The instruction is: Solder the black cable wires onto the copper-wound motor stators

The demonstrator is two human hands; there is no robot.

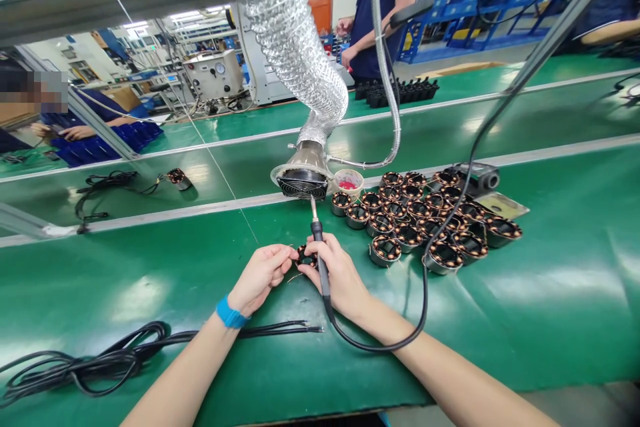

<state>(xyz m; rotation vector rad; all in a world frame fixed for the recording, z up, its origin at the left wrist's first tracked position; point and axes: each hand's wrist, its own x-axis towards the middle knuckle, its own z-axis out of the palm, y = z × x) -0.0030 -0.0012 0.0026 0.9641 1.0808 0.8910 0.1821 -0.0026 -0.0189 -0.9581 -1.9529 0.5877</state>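
My right hand (343, 273) is closed round a soldering iron (320, 250), whose metal tip points away from me toward the fume hood. Its thumb and fingers also steady a small motor stator (306, 257) with copper windings, just above the green bench. On the stator's left side, my left hand (265, 270) is closed in a pinch, seemingly on one of its thin wires; the fingertips hide most of it. A blue band (231, 312) circles my left wrist. The iron's black cord loops over my right forearm.
Several copper-wound stators (407, 210) stand grouped at right, beside a grey metal device (477, 177). A fan-fronted fume hood (303, 177) hangs ahead, near a small tub (349, 181). Black cables (115, 357) lie at left. Co-workers (383, 20) are across the line.
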